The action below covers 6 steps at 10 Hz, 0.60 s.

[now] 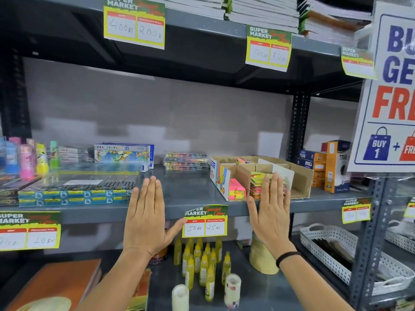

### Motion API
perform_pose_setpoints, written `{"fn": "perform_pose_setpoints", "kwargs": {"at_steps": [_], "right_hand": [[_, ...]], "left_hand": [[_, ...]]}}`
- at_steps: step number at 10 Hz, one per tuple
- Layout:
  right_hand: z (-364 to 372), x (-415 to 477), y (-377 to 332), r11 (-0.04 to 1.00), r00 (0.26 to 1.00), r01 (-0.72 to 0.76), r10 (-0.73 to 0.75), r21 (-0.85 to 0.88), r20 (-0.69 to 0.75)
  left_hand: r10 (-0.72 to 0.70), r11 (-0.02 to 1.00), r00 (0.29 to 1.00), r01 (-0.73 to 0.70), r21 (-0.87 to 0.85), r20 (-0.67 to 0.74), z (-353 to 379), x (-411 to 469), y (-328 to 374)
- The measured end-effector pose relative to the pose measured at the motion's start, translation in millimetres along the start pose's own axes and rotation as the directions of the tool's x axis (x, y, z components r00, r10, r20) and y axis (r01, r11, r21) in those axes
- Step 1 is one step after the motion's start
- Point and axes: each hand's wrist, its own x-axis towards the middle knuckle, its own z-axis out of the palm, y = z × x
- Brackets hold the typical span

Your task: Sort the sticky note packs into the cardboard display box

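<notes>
The sticky note packs (258, 182) stand in the front compartments of the cardboard display box (301, 176) on the middle shelf (190, 194), just beyond the right hand (270, 212), which is nearer. The left hand (146, 218) is well apart. Both hands are raised flat with fingers together, each grip released and holding nothing.

Promo sign (390, 90) cut off at right edge — txt incomplete. Sticky note packs (258, 185) partly hidden by right hand (270, 212). Left price tag (29, 231) blurred — figs unreadable.
</notes>
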Motion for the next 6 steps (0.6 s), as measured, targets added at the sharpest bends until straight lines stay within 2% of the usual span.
{"fn": "perform_pose_setpoints", "kwargs": {"at_steps": [3, 4, 5, 6], "right_hand": [[-1.4, -0.3, 0.4, 1.000, 1.000, 0.003, -0.002, -0.004, 0.025], [-8.9, 0.3, -5.7, 1.000, 1.000, 0.000, 0.000, -0.006, 0.020], [-24.1, -1.9, -16.0, 0.997, 0.996, 0.070, -0.068, 0.033, -0.060], [-44.7, 6.8, -43.8, 0.982, 0.979, 0.135, -0.112, 0.129, -0.173]], "left_hand": [[0.021, 1.000, 0.999, -0.020, 0.015, -0.038, 2.3, -0.5, 0.3], [0.016, 0.999, 1.000, -0.016, 0.030, -0.007, -6.0, 1.3, 2.0], [0.014, 0.999, 1.000, -0.014, 0.029, 0.000, -18.1, -4.5, 4.7], [0.064, 0.998, 0.994, -0.066, -0.017, -0.084, -36.1, -2.2, 5.5]]}}
